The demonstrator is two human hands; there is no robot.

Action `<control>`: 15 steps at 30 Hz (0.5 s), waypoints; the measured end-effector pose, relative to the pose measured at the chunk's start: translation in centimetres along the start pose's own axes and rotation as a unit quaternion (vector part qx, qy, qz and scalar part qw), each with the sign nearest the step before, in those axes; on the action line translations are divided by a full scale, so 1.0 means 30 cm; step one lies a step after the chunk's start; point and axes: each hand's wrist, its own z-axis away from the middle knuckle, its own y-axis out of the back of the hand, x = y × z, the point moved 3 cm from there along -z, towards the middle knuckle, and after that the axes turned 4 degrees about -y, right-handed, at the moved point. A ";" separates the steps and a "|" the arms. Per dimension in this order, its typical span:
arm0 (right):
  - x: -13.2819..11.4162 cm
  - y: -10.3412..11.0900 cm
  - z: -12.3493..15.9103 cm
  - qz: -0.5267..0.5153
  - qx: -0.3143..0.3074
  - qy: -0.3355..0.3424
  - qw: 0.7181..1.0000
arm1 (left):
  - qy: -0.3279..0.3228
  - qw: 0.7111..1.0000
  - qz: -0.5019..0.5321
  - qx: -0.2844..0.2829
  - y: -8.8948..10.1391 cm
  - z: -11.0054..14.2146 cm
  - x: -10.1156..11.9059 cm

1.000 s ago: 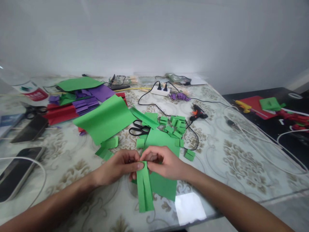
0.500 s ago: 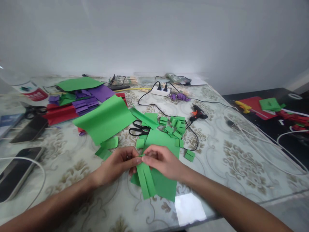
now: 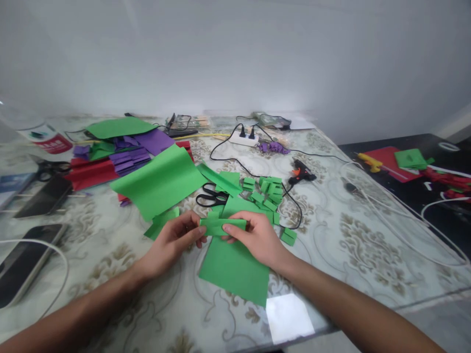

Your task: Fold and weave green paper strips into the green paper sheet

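Note:
Between my two hands is a folded green paper strip [image 3: 217, 228], held level above the table. My left hand [image 3: 180, 235] pinches its left end between thumb and fingers. With the thumb on its front face, my right hand [image 3: 253, 238] grips the strip's right part. A flat green sheet [image 3: 235, 269] lies on the table beneath them. Just beyond my hands lie black-handled scissors [image 3: 211, 195], their blades covered by green paper. Several small folded green pieces [image 3: 270, 189] are heaped behind my right hand.
A glue gun [image 3: 302, 171] and a white power strip [image 3: 243, 139] with black cords lie farther back. Left are a large green sheet [image 3: 162, 181], purple strips [image 3: 130, 161], red paper [image 3: 90, 174], a phone [image 3: 29, 260] and other scissors [image 3: 51, 169]. A white cable [image 3: 405, 235] crosses the right side.
The green strip has turned from hanging down toward me to lying crosswise between my hands. My right hand has shifted slightly right and away from me, its thumb now on the strip.

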 end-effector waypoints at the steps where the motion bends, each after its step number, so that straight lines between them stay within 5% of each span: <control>1: 0.003 0.001 0.000 0.009 0.003 0.003 1.000 | -0.002 1.000 -0.009 0.000 0.001 0.001 0.000; 8: 0.026 0.004 0.002 0.068 0.021 0.026 0.997 | -0.020 0.996 -0.061 0.060 0.011 0.002 -0.015; 15: 0.006 0.002 -0.013 -0.056 -0.011 0.037 0.998 | -0.043 0.990 -0.076 0.113 0.024 -0.001 0.000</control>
